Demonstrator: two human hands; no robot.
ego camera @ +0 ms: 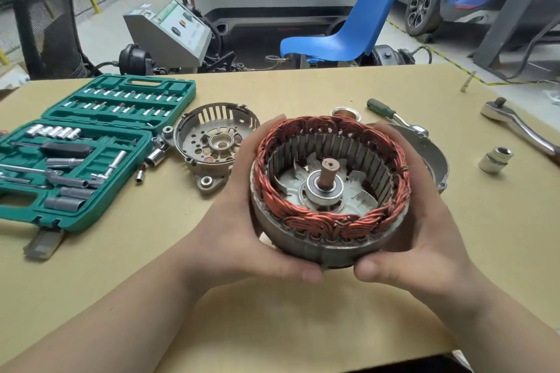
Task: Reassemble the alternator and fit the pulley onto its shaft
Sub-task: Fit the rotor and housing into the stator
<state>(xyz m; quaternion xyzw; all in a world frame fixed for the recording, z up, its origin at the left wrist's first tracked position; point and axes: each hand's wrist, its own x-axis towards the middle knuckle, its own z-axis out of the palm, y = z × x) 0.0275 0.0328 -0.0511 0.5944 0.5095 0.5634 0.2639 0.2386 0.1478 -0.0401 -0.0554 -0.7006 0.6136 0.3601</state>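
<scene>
Workshop cars stand behind our tan desk (272, 312). Our left hand (242, 221) and right hand (424, 221) cup and grip the stator assembly (330, 191) above the desk: copper windings ring steel laminations, with rotor fan, bearing and shaft end inside. An end housing (212, 145) lies beside the green socket case (91, 145). Another housing (433, 154) is mostly hidden behind our right hand.
</scene>
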